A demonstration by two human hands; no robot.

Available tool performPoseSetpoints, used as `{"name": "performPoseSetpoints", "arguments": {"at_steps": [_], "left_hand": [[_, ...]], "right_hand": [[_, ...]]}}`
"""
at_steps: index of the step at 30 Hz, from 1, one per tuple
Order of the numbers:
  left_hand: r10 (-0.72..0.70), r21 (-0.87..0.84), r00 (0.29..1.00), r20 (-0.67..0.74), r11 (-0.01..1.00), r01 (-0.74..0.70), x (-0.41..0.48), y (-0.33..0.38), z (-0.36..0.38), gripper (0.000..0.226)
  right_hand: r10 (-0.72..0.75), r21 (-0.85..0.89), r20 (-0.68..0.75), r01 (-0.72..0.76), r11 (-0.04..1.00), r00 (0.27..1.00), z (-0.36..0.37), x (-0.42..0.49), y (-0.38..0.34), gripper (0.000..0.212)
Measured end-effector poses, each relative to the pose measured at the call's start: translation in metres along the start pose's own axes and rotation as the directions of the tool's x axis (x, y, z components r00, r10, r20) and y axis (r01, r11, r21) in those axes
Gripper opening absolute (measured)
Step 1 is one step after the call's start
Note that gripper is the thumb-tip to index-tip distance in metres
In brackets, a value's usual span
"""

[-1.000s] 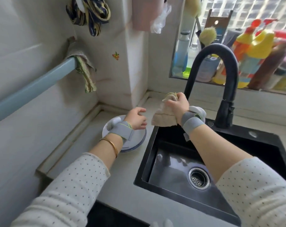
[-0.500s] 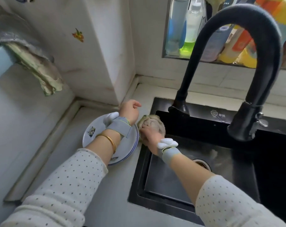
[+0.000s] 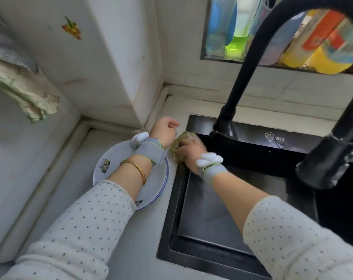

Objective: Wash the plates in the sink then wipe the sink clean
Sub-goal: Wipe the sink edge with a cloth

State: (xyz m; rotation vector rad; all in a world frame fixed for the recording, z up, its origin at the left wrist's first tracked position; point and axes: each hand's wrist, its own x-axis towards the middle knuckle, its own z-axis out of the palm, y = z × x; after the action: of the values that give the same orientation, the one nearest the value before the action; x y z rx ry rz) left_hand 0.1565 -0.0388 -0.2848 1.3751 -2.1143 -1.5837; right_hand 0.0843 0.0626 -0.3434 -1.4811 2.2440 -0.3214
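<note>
**Sink corner, cloth on the rim: contents as seen from the head camera**

1. Sink [image 3: 170, 211]: black, rectangular, set into a pale countertop [image 3: 135, 243]. The basin floor looks wet and reflective. A white logo is printed on the rear ledge.
2. Plates [image 3: 113, 156]: a stack of white plates with blue rims and a small printed motif. They sit on the countertop just left of the sink, outside the basin. The left forearm crosses over them and hides part of the stack. The number of plates cannot be told.
3. Cloth [image 3: 177, 141]: beige-green and bunched. It lies at the sink's far left corner, on the rim where it meets the countertop, just beside the far edge of the plates.
4. Right hand [image 3: 191, 151]: fingers curled over the cloth, gripping it and pressing it down onto the rim.
5. Left hand [image 3: 164, 131]: fingers loosely curled and holding nothing. It is at the far edge of the plates, close beside the cloth; whether it touches the cloth cannot be told.
6. Forearms: white dotted sleeves [image 3: 86, 225], a grey wrist strap [image 3: 149, 151] with a white fitting on each wrist, and a gold bangle [image 3: 136, 168] on the left.
7. Faucet [image 3: 250, 63]: black, high-arched, its base on the rear ledge. The spray head hangs over the right of the basin.
8. Rag [image 3: 24, 98]: pale with a green edge, hanging at the left wall.
9. Bottles [image 3: 238, 37]: blue, green, yellow and orange, blurred, standing in a recessed niche behind the faucet.
10. Sticker [image 3: 71, 28]: small and multicoloured, on the white wall column.
</note>
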Motion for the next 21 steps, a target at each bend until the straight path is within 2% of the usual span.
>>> {"name": "performPoseSetpoints", "arguments": {"at_steps": [2, 4, 6, 7, 8, 10, 12, 14, 15, 16, 18, 20, 21], "left_hand": [[0.017, -0.015, 0.999, 0.036, 1.0, -0.017, -0.014, 0.001, 0.011, 0.034], [0.033, -0.021, 0.997, 0.072, 0.999, -0.032, -0.028, 0.0, 0.022, 0.034], [0.045, 0.004, 0.994, 0.098, 0.999, -0.045, -0.043, -0.003, 0.033, 0.032], [0.036, 0.031, 0.994, 0.106, 0.999, -0.04, -0.045, -0.007, 0.034, 0.031], [0.037, 0.062, 0.992, 0.121, 0.997, -0.045, -0.052, -0.009, 0.039, 0.03], [0.021, 0.113, 0.988, 0.154, 0.993, -0.038, -0.066, -0.011, 0.053, 0.028], [-0.001, 0.152, 0.983, 0.183, 0.988, -0.027, -0.077, -0.012, 0.071, 0.028], [-0.013, 0.21, 0.977, 0.213, 0.977, -0.033, -0.087, -0.011, 0.092, 0.028], [-0.016, 0.239, 0.973, 0.231, 0.97, -0.041, -0.092, -0.009, 0.104, 0.028], [-0.016, 0.272, 0.969, 0.247, 0.961, -0.053, -0.095, -0.007, 0.113, 0.029], [-0.032, 0.326, 0.964, 0.266, 0.943, -0.059, -0.105, 0.003, 0.144, 0.031], [-0.026, 0.391, 0.964, 0.264, 0.917, -0.082, -0.109, 0.006, 0.16, 0.035], [-0.028, 0.427, 0.964, 0.264, 0.9, -0.091, -0.11, 0.009, 0.174, 0.038]], "right_hand": [[-0.055, 0.035, 0.055, 0.053, 0.998, 0.997, 0.009, -0.023, -0.002, 0.037], [-0.028, 0.072, 0.139, 0.018, 0.997, 0.99, 0.014, -0.042, 0.001, 0.033], [0.112, 0.232, 0.167, -0.149, 0.961, 0.98, 0.019, -0.065, 0.015, 0.028], [0.223, 0.358, 0.169, -0.271, 0.894, 0.96, 0.024, -0.07, 0.024, 0.025], [0.349, 0.504, 0.161, -0.381, 0.775, 0.923, 0.029, -0.084, 0.037, 0.021], [0.553, 0.747, 0.214, -0.5, 0.438, 0.805, 0.035, -0.113, 0.061, 0.023], [0.624, 0.873, 0.296, -0.47, 0.13, 0.723, 0.035, -0.136, 0.083, 0.033], [0.633, 0.92, 0.337, -0.386, -0.064, 0.697, 0.024, -0.157, 0.102, 0.035], [0.633, 0.929, 0.341, -0.353, -0.113, 0.695, 0.015, -0.166, 0.112, 0.036], [0.63, 0.939, 0.329, -0.312, -0.142, 0.703, 0.005, -0.171, 0.12, 0.036], [0.652, 0.966, 0.244, -0.236, -0.101, 0.718, -0.027, -0.181, 0.145, 0.037], [0.7, 0.99, 0.102, -0.139, -0.004, 0.707, -0.063, -0.176, 0.158, 0.035], [0.725, 0.99, 0.003, -0.107, 0.097, 0.689, -0.084, -0.174, 0.169, 0.031]]}}
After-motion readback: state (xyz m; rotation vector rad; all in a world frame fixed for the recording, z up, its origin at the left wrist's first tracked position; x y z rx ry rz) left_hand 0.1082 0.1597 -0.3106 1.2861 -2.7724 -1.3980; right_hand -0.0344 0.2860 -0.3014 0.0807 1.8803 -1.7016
